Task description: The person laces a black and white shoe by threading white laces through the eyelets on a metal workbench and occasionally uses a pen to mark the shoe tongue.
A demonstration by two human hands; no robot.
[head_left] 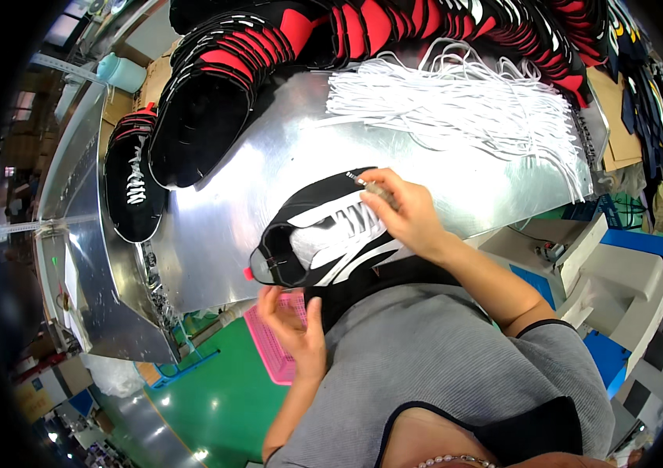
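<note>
A black and white shoe upper [312, 209] lies on the metal table just in front of me. It has a small red heel tab and an open collar towards the left. White lace [359, 222] runs in rows across its front, with loose ends trailing over the side. My right hand [413, 218] is at the toe end, its fingers closed around a short grey-brown piece like a small tool handle; its working end is hidden. Below the heel, my left hand [296, 331] has its fingers and thumb apart, fingertips close to the collar edge. Whether they touch it, I cannot tell.
White laces [456, 105] lie heaped at the back of the metal table [214, 273]. Nested black and red uppers [207, 101] curve along the far edge. A laced black upper [135, 183] sits at the left. A pink basket [273, 343] is below the table's front edge.
</note>
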